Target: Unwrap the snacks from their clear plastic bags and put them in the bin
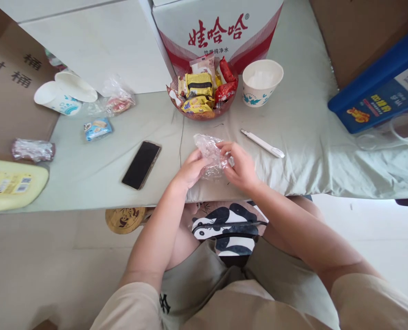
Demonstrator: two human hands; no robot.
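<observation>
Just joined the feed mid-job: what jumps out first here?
Over the table, the left hand and right hand pinch a crinkled clear wrapper. Behind them a bowl heaped with snack packets stands against a red-and-white box, with a paper cup to its right. A dark phone lies left of the hands, a white pen to their right.

One head-worn view only, looking forward and down, close over left hand (190, 170) and right hand (242, 170); table (87, 181) spans 9 to 3 o'clock, carton (176, 18) at 12.
</observation>
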